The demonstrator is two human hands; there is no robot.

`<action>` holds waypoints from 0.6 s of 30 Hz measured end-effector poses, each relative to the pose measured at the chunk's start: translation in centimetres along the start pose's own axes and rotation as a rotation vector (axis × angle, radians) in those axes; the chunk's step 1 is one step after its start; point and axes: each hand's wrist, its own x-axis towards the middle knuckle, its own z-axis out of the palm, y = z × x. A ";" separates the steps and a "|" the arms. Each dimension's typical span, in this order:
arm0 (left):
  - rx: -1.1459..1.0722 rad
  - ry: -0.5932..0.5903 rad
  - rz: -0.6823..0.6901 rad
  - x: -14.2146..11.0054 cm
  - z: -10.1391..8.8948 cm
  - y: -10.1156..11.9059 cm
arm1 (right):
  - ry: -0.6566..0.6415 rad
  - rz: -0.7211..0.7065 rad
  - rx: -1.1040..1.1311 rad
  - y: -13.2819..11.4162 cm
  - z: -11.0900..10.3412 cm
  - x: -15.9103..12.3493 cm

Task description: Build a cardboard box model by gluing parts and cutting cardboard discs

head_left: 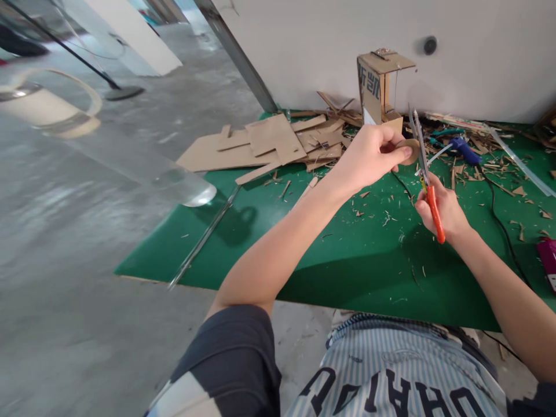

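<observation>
Between the thumb and fingers of my left hand point(377, 152) is a small rounded piece of cardboard point(409, 152). My right hand point(443, 205) is closed around the orange handles of a pair of scissors point(423, 153). Their blades point up and away from me, slightly parted, right beside the edge of the cardboard piece. Whether the blades touch the cardboard is hard to tell. Behind both hands stands a cardboard box structure point(372, 87) with dark printed characters on its side.
Cardboard sheets point(273, 139) lie at the back left of the green table point(269, 231). A blue glue gun point(465, 150) with a black cord rests on the right among scraps. A clear tall cup point(174, 174) stands at the left. A purple object point(548, 258) sits at the right edge.
</observation>
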 end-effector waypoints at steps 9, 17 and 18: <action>-0.025 0.001 -0.009 0.0 -0.4 -0.1 | 0.034 -0.015 -0.044 0.1 0.3 0.2; -0.084 0.086 -0.037 0.3 1.5 -0.6 | 0.107 0.035 0.003 -0.1 0.5 0.2; -0.091 0.099 -0.031 0.3 1.7 -0.7 | 0.110 0.040 0.010 -0.1 0.6 0.1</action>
